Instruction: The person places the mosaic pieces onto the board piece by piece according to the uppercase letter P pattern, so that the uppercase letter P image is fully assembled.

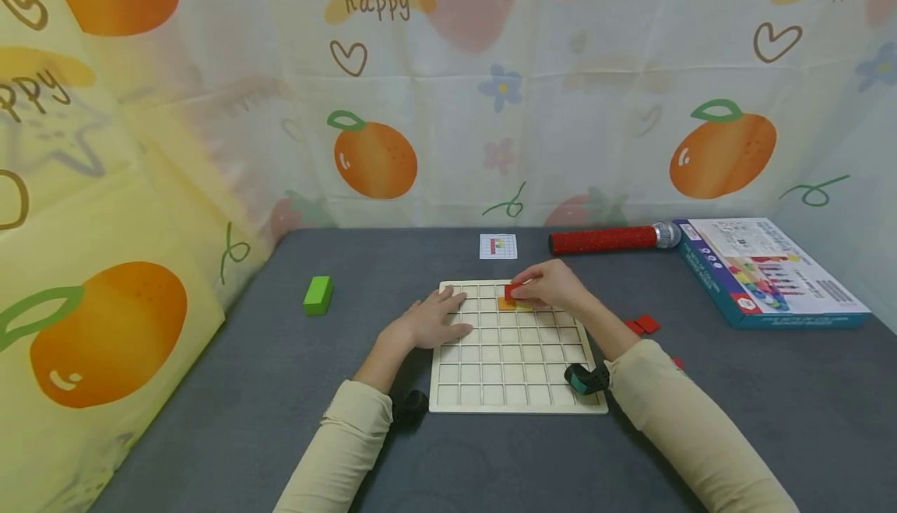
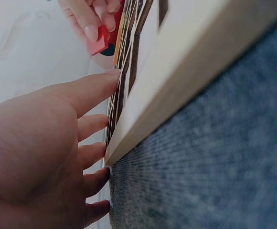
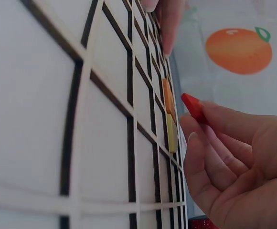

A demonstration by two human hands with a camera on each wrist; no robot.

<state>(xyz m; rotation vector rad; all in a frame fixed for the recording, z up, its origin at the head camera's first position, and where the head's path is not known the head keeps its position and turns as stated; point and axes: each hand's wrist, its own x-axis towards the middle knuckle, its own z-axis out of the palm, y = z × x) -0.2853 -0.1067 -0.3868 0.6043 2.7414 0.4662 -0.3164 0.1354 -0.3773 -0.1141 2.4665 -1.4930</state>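
Note:
A pale wooden grid board (image 1: 490, 396) lies on the dark table. My right hand (image 1: 557, 286) pinches a red square tile (image 3: 194, 108) between thumb and fingers, just above the board's far rows. Under and beside it, an orange tile (image 3: 168, 95) and a yellow tile (image 3: 171, 133) sit side by side in cells of the grid. With fingers spread, my left hand (image 1: 429, 321) rests on the board's left edge, its fingertips touching the frame and cells in the left wrist view.
Loose red tiles (image 1: 647, 324) lie right of the board, partly behind the right forearm. A green block (image 1: 318, 295) stands at the left. Behind the board are a small printed grid card (image 1: 498, 247), a red microphone (image 1: 603, 240) and a game box (image 1: 792, 279).

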